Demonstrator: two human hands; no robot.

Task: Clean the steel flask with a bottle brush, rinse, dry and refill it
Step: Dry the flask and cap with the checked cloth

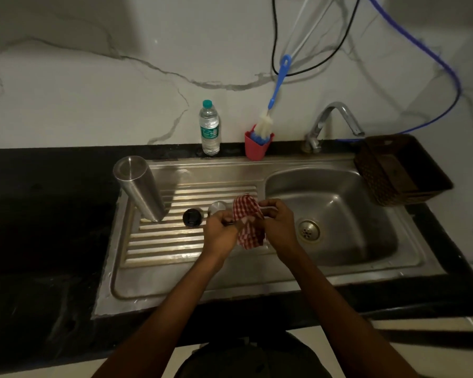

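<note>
The steel flask (139,186) stands upside down at the left of the ribbed drainboard (170,241). Its black stopper (192,217) and a steel cap (217,208) lie on the drainboard just right of it. Over the drainboard's right edge my left hand (220,236) and my right hand (277,225) both pinch a red-and-white checked cloth (247,222), bunched between them. The bottle brush (268,121), blue-handled with white bristles, stands in a red cup (256,148) at the back ledge.
A plastic water bottle (209,128) with a green cap stands against the wall left of the red cup. The sink basin (339,214) with its drain lies to the right, below the tap (331,124). A dark woven basket (399,170) sits at the basin's far right corner.
</note>
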